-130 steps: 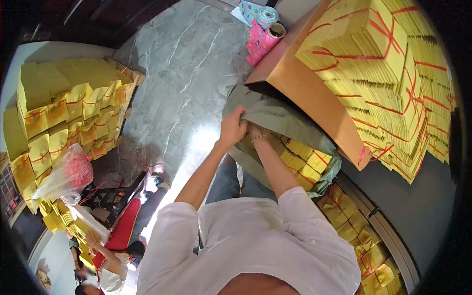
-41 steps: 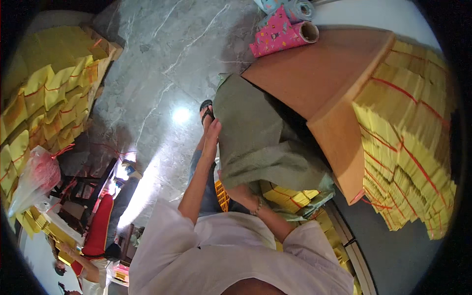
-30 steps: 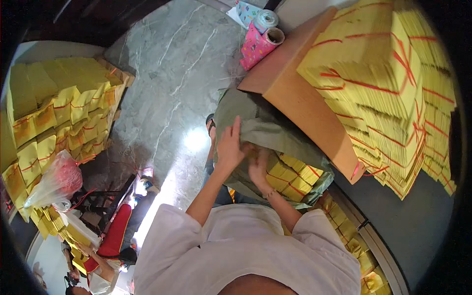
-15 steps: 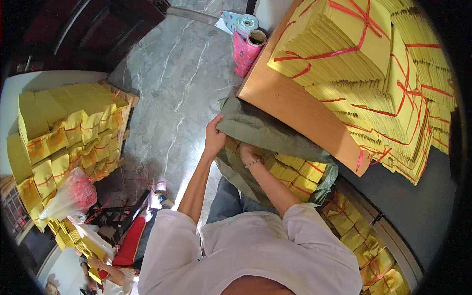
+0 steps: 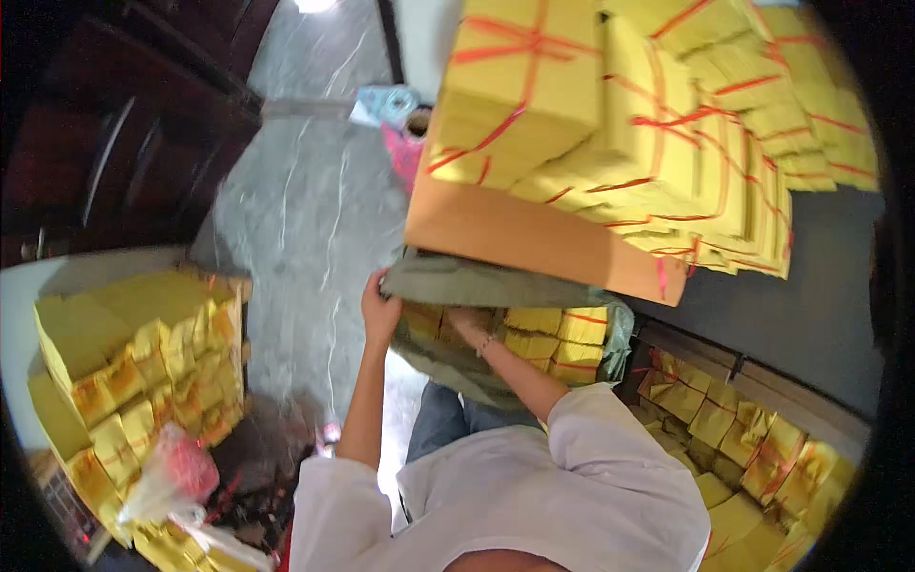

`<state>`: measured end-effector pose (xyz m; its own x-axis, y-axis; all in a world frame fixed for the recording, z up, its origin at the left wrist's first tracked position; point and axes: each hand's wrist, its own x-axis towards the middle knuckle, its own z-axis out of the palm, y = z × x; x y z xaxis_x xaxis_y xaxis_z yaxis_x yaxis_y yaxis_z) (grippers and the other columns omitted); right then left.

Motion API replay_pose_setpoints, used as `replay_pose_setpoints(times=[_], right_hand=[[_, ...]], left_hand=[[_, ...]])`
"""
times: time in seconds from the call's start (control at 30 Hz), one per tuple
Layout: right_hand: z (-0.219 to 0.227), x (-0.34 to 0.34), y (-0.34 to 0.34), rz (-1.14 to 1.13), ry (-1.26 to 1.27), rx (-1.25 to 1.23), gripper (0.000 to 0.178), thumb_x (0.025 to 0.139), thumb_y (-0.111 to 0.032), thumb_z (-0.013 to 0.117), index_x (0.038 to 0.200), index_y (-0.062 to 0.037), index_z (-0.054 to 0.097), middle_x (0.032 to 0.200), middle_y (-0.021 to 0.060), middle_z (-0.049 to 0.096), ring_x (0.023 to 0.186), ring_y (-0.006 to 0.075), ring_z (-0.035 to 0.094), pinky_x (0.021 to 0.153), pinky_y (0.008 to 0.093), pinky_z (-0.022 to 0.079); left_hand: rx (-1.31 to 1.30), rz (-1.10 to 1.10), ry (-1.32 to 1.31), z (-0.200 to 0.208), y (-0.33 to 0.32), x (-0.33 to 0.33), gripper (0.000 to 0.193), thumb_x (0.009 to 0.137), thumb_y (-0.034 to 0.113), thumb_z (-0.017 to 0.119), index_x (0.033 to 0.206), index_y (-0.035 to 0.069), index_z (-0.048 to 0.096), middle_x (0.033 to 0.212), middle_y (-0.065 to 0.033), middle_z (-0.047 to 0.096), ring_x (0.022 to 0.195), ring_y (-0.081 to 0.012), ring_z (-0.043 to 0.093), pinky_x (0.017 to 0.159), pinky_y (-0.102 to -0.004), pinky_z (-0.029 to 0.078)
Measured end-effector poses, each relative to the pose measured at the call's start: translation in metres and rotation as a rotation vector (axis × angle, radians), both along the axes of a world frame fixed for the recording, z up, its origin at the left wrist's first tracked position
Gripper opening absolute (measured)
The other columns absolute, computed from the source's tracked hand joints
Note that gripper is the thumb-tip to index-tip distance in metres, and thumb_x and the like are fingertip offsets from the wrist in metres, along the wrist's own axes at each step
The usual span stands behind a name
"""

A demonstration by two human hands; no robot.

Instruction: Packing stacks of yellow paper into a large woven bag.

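A dark green fabric sack (image 5: 486,282) stands in front of me with its mouth held wide. Yellow paper bundles (image 5: 581,327) tied with red string fill its right part. My left hand (image 5: 381,313) is closed around the sack's rim at the left corner. My right hand (image 5: 467,327) reaches down into the left part of the sack, by more yellow paper. Its fingers are in shadow and blurred, so I cannot make out what they hold. A bracelet circles the right wrist.
Beyond the sack, an orange-brown board edge (image 5: 534,238) bears tall yellow paper stacks (image 5: 519,114) bound with red string. More yellow bundles stand at left (image 5: 124,381) and lower right (image 5: 753,439). A plastic bag (image 5: 172,477) lies at lower left. Pink and blue rolls (image 5: 400,133) stand on the grey floor.
The whole view has turned, and the far stacks appear more to the left. My left hand keeps its grip on the sack's rim; my right hand stays inside. The person at lower left has left view.
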<state>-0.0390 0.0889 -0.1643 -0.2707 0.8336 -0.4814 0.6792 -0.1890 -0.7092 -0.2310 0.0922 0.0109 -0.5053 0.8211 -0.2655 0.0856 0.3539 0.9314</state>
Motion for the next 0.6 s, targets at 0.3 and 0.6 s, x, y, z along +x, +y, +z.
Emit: replay_pose_setpoints(times=[0.3, 0.6], right_hand=[[0.181, 0.049, -0.028, -0.047, 0.357, -0.092, 0.023, 0.087, -0.019, 0.06, 0.102, -0.0027, 0.059, 0.092, 0.0067, 0.063, 0.086, 0.0137, 0.058, 0.076, 0.0288, 0.048], [0.407, 0.17, 0.108, -0.257, 0.599, 0.747, 0.009, 0.088, -0.009, 0.056, 0.092, -0.0022, 0.058, 0.074, 0.0013, 0.056, 0.068, 0.0057, 0.048, 0.059, 0.0225, 0.041]], left_hand=[[-0.009, 0.008, 0.645, 0.08, -0.047, 0.046, 0.066, 0.073, 0.021, 0.067, 0.129, 0.002, 0.038, 0.127, -0.0275, 0.032, 0.118, -0.0411, 0.03, 0.1, -0.0496, 0.024], [0.389, -0.208, 0.323, 0.218, 0.032, 0.157, 0.051, 0.079, 0.007, 0.063, 0.126, 0.005, 0.043, 0.12, -0.0183, 0.041, 0.108, -0.0298, 0.043, 0.087, -0.0368, 0.04]])
